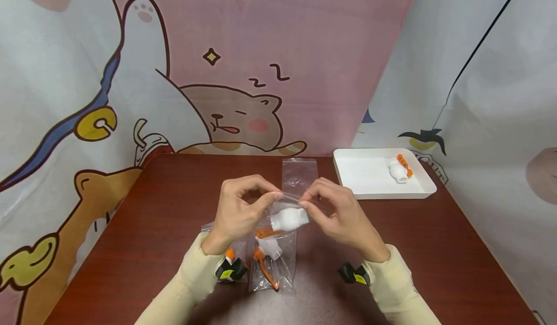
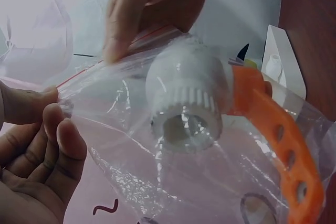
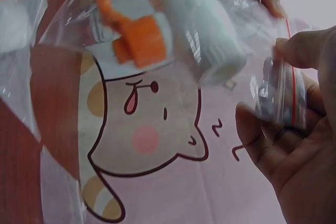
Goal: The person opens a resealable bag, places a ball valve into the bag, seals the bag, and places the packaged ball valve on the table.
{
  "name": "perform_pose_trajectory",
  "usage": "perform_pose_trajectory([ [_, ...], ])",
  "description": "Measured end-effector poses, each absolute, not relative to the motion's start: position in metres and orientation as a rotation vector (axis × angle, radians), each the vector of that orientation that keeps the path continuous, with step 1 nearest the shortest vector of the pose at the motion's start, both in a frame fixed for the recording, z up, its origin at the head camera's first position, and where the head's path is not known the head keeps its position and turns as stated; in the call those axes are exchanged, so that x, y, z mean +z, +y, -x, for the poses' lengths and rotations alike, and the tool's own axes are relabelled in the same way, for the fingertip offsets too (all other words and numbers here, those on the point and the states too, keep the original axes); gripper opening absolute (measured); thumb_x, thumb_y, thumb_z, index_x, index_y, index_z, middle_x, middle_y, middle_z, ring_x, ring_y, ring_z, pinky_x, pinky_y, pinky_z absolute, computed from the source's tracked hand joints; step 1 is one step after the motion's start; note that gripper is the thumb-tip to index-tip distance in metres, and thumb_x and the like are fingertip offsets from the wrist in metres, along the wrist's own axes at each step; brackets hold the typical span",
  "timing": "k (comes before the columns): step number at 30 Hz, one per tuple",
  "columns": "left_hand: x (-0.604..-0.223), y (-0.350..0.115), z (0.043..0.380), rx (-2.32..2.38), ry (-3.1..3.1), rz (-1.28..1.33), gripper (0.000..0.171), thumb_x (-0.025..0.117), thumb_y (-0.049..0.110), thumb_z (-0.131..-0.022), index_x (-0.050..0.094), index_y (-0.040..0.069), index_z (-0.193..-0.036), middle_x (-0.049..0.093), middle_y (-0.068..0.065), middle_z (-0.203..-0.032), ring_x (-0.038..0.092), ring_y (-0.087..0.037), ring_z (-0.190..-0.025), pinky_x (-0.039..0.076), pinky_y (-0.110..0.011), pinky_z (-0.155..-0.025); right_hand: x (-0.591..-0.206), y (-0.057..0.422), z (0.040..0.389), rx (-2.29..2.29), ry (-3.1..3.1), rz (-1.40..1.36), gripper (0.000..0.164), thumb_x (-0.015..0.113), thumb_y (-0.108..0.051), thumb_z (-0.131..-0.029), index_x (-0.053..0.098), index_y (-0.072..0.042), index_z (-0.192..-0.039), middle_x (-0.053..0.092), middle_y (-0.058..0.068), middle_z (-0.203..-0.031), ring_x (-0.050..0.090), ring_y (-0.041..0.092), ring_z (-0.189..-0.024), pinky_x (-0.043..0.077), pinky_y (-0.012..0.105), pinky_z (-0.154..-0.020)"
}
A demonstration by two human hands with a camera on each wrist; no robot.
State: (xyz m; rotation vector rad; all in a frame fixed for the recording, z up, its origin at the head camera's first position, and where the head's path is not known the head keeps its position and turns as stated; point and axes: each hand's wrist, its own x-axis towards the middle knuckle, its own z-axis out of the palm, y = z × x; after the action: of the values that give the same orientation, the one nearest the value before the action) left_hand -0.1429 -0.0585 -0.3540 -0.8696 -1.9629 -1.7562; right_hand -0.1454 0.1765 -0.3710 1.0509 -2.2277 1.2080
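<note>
Both hands hold a clear zip bag (image 2: 118, 119) with a red line along its seal, lifted over the table. My left hand (image 1: 245, 206) pinches one side of the mouth between thumb and fingers. At the other side, my right hand (image 1: 341, 214) pinches the seal strip. Inside the bag hangs a white plastic fitting (image 1: 289, 218) with a ribbed collar and a round opening. Joined to its side is an orange lever (image 2: 283, 150) with holes along it. The right wrist view shows the plastic bunched between the right thumb and fingers.
Below the hands, a bag (image 1: 271, 262) with white and orange parts lies on the brown table (image 1: 174, 209); another, partly hidden bag (image 1: 240, 250) lies beside it. A flat clear bag (image 1: 300, 168) lies behind. At back right, a white tray (image 1: 359, 175) holds a white-and-orange fitting (image 1: 398, 171).
</note>
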Motion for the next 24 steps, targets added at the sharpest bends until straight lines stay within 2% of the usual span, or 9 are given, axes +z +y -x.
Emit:
perform_pose_trajectory([
  [6,-0.352,-0.064,0.144,-1.782,-1.96,0.833,0.008,0.079,-0.002,-0.086,0.078,0.005,-0.084,0.07,-0.015,-0.066,0.059,-0.024,-0.048,0.049,-0.023,-0.045,-0.379,0.189,0.145,1.188,-2.253,-1.028,0.018,0.077,-0.005,-0.09,0.067,-0.019,-0.095,0.062,-0.01,-0.087,0.056,0.005,-0.082,0.048,0.019,-0.073],
  [12,-0.35,-0.07,0.145,-1.824,-1.936,0.818,0.005,0.077,-0.002,-0.088,0.077,0.002,-0.085,0.069,-0.018,-0.067,0.059,-0.021,-0.049,0.048,-0.025,-0.045,-0.387,0.201,0.145,1.187,-2.242,-1.023,0.022,0.075,-0.001,-0.09,0.067,-0.02,-0.097,0.061,-0.012,-0.089,0.057,0.004,-0.082,0.048,0.016,-0.074],
  [18,-0.353,-0.071,0.146,-1.901,-1.936,0.808,0.004,0.076,-0.003,-0.088,0.074,-0.006,-0.086,0.067,-0.025,-0.069,0.058,-0.017,-0.05,0.049,-0.032,-0.044,-0.388,0.206,0.144,1.33,-2.246,-1.022,0.019,0.07,0.002,-0.093,0.066,-0.016,-0.098,0.07,-0.005,-0.1,0.066,0.008,-0.095,0.053,0.018,-0.087],
  [21,-0.354,-0.072,0.146,-1.937,-1.946,0.796,0.006,0.075,-0.003,-0.089,0.073,-0.008,-0.088,0.068,-0.021,-0.069,0.058,-0.016,-0.051,0.049,-0.032,-0.044,-0.387,0.206,0.142,1.433,-2.263,-0.978,0.015,0.067,0.002,-0.095,0.064,-0.012,-0.098,0.075,0.001,-0.108,0.069,0.009,-0.101,0.055,0.019,-0.086],
  [24,-0.356,-0.073,0.146,-1.962,-1.976,0.762,0.006,0.075,-0.001,-0.089,0.073,-0.006,-0.09,0.071,-0.01,-0.073,0.058,-0.017,-0.054,0.049,-0.028,-0.047,-0.385,0.206,0.14,1.496,-2.271,-0.924,0.012,0.065,0.002,-0.097,0.063,-0.01,-0.098,0.077,0.005,-0.11,0.07,0.007,-0.099,0.055,0.02,-0.076],
])
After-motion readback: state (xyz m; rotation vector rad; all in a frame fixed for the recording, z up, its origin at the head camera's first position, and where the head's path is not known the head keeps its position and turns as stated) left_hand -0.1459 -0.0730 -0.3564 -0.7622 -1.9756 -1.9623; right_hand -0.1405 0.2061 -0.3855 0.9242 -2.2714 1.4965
